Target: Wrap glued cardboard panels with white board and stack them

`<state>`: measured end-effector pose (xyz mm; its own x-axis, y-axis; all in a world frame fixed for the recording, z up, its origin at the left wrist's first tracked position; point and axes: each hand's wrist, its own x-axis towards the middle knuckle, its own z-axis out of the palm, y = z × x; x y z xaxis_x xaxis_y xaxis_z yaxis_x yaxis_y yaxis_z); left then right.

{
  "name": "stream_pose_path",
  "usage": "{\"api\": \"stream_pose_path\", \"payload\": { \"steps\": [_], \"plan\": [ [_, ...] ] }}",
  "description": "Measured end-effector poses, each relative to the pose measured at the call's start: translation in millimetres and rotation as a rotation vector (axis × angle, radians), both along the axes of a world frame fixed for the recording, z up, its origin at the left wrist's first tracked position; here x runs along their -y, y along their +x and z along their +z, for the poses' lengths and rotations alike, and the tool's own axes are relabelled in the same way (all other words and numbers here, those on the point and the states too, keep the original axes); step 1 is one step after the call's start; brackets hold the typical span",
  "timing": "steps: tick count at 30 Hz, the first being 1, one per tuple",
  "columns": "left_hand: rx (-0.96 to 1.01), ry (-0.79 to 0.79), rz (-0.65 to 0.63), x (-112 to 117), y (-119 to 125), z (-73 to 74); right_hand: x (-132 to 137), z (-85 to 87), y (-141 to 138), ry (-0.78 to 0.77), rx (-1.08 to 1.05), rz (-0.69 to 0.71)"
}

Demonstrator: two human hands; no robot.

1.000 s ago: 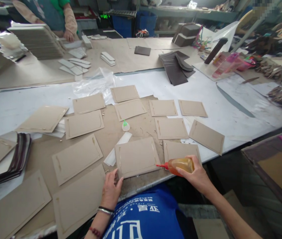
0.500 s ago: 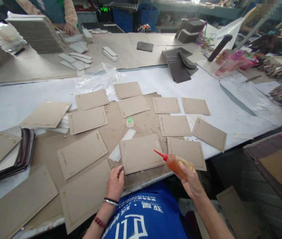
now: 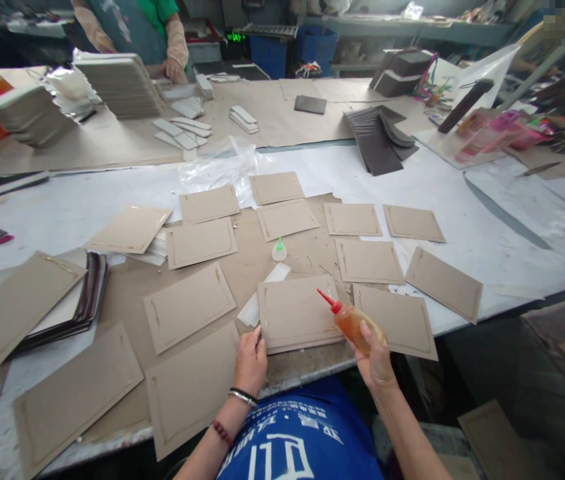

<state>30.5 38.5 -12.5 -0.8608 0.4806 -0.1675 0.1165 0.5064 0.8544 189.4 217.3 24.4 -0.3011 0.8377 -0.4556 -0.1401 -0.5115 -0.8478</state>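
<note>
My right hand (image 3: 375, 353) is wrapped round a squeeze glue bottle (image 3: 355, 325) with amber contents and a red nozzle. The nozzle tip points up and left, over the right part of a cardboard panel (image 3: 295, 313) in front of me; whether it touches is unclear. This panel lies on a small stack, with a faint glue line near its right edge. At the stack's near left corner, my left hand (image 3: 251, 357) is closed on the panel's edge, its fingertips partly hidden. Around it lie several cardboard panels (image 3: 190, 307) with glue lines along their borders.
A small white bottle with a green tip (image 3: 279, 250) stands beyond the stack. Dark-edged sheets (image 3: 87, 293) are piled at left. Clear plastic film (image 3: 220, 167) and dark folded pieces (image 3: 377, 140) lie farther back. A co-worker's hand (image 3: 175, 69) is across the table.
The view has swung left, so everything sits farther right. Over the panel, the glue bottle's tip has moved slightly toward the far edge and left. My left hand stays at the corner.
</note>
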Motion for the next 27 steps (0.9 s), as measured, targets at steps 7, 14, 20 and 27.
{"api": "stream_pose_path", "payload": {
  "steps": [7, 14, 20, 27],
  "plan": [
    [0.489, 0.185, 0.200, -1.6, -13.4, 21.2, 0.8, -3.4, 0.6, -0.147, -0.125, 0.012],
    [0.808, 0.234, 0.242, 6.0, -20.3, 33.8, 1.5, 4.9, 13.8, -0.234, -0.200, -0.027],
    [0.801, 0.248, 0.287, 10.1, -22.7, 51.1, 5.7, 23.7, 38.7, -0.274, -0.268, -0.122],
    [0.771, 0.222, 0.248, -7.4, -23.5, 58.3, 14.7, 48.1, 69.5, -0.285, -0.322, -0.209]
  ]
}}
